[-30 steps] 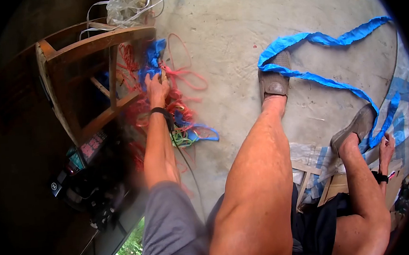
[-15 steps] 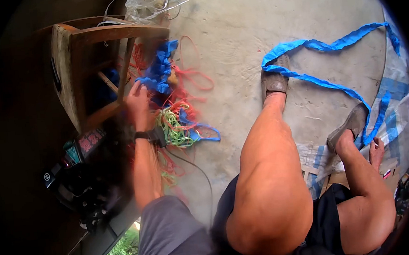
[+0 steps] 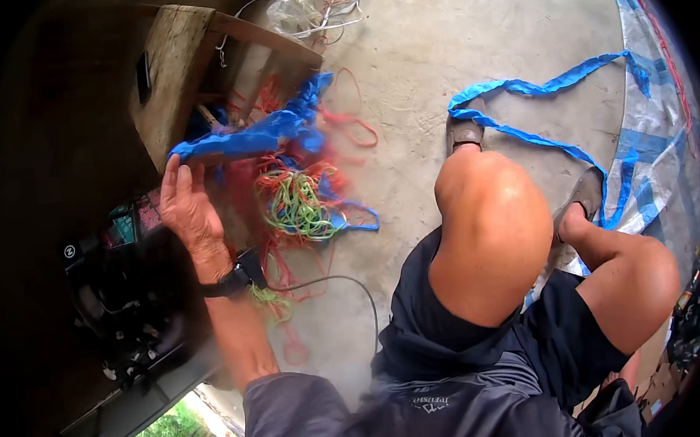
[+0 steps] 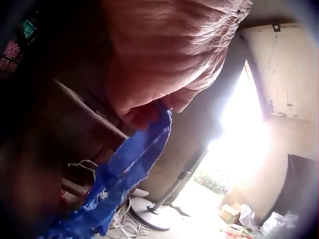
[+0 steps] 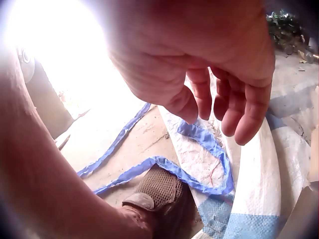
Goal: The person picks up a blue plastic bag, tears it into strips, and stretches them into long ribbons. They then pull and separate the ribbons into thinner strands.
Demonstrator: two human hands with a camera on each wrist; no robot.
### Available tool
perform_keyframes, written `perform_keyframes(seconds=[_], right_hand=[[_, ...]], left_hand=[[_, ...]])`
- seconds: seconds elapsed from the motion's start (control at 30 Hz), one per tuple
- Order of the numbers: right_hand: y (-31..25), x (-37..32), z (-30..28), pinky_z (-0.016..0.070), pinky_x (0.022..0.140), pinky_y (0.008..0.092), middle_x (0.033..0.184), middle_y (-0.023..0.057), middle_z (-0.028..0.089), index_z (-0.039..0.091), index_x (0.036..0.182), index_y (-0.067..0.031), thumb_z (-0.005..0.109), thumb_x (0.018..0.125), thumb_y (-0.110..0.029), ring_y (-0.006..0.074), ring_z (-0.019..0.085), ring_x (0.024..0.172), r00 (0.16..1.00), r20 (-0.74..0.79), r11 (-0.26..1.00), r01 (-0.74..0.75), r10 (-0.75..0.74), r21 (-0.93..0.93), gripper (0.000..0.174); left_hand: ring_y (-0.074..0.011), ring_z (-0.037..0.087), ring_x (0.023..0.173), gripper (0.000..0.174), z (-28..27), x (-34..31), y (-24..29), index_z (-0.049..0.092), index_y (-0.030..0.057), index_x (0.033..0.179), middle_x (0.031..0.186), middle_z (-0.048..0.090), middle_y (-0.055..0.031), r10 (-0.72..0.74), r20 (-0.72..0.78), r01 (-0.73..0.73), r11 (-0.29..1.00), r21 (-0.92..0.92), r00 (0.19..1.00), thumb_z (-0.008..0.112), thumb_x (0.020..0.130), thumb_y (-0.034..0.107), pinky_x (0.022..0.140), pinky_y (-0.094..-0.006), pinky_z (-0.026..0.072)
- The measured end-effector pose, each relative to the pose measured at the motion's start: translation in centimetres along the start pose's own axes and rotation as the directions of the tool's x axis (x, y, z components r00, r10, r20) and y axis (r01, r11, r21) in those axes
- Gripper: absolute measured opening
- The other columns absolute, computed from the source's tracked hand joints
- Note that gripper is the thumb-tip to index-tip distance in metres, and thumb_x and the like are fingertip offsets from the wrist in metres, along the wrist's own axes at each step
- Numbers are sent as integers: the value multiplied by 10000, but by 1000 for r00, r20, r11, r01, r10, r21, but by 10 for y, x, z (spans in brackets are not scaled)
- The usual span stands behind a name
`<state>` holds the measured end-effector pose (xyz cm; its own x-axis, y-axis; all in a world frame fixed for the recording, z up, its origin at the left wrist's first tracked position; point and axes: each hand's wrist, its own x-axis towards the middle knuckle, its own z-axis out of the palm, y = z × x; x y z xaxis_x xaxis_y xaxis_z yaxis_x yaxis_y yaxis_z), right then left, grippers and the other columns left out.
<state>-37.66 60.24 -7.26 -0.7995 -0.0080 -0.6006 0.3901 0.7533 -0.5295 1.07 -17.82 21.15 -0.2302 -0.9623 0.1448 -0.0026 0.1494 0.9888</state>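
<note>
My left hand [image 3: 191, 205] pinches the end of a crumpled blue strip [image 3: 247, 138], raised beside the wooden frame. From the fingers the strip runs right to a tangle of red cords [image 3: 323, 176] and green cords [image 3: 292, 206] on the floor. In the left wrist view, thumb and fingertips close on the blue strip [image 4: 137, 154]. My right hand [image 5: 199, 55] hangs with loosely curved fingers and nothing between them. Below it lies a long blue strip [image 5: 219, 186], which also loops over a shoe [image 5: 157, 186]. In the head view the right hand is mostly hidden behind the leg.
A wooden piece of furniture [image 3: 174, 76] stands at the left, with dark items below it. Clear plastic and thin wires [image 3: 295, 13] lie at the back. A white-and-blue woven sheet [image 3: 645, 145] covers the right side. A black cable [image 3: 330, 279] trails from my left wrist.
My left hand has left the tangle, moved left and toward me, and drawn out a length of blue strip. The right hand has drawn back behind the leg; the head view has shifted.
</note>
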Motion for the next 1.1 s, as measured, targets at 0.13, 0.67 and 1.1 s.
perform_keyframes(seconds=[0.13, 0.67, 1.1], right_hand=[[-52, 10, -38, 470, 851, 304, 1137, 60, 619, 621, 1209, -60, 570, 964, -219, 170, 593, 958, 991, -43, 989, 128, -125, 71, 296], [-368, -119, -102, 445, 977, 319, 1288, 89, 571, 551, 1335, -96, 547, 986, -343, 190, 577, 1136, 430, 23, 420, 891, -903, -173, 427], [-452, -306, -2, 511, 827, 309, 1266, 136, 585, 472, 1401, -97, 599, 817, -156, 180, 606, 999, 134, 344, 162, 985, -929, 53, 600]], left_hand=[[-204, 608, 1087, 256, -1, -13, 48, 636, -6, 1173, 1172, 654, -94, 86, 26, -84, 994, -67, 996, 637, 922, 47, 1002, -414, 481], [-256, 596, 1139, 321, 30, -89, 187, 604, -41, 1243, 1225, 641, -147, 469, 204, -424, 877, -227, 860, 599, 927, 19, 1054, -514, 401], [-246, 620, 1120, 423, 109, -159, 200, 488, -93, 1341, 1314, 573, -212, 521, 498, -300, 837, -458, 694, 539, 937, 24, 981, -390, 495]])
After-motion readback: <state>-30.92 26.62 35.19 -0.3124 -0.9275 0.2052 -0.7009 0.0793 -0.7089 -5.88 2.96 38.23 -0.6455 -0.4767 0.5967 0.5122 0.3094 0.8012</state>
